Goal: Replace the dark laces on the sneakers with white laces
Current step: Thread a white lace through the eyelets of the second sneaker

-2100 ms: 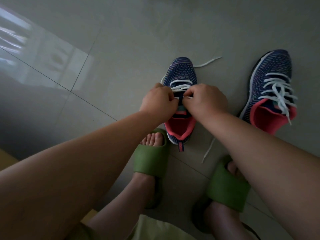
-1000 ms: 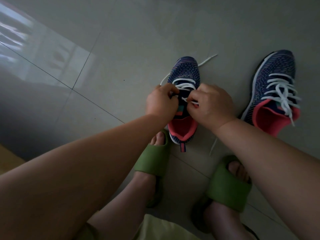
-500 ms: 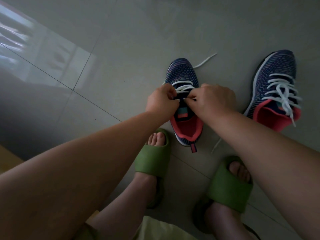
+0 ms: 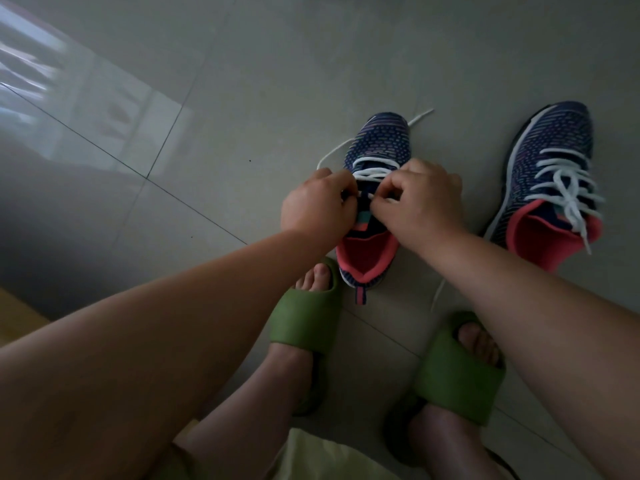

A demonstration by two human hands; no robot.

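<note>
Both pinched on white lace (image 4: 375,173) over half-laced sneaker (image 4: 375,188): left hand (image 4: 317,206), right hand (image 4: 424,202). Sneaker's long axis pointing away, remaining eyelets nearer the heel.

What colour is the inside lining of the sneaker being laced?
Coral pink, seen in the head view at the collar of the sneaker.

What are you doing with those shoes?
A person is threading a white lace into the sneaker in front of them. The left hand and right hand both pinch the lace over the eyelets; only the rows nearest the toe are laced so far. The other sneaker, on the right, already has its white lace in.
</note>
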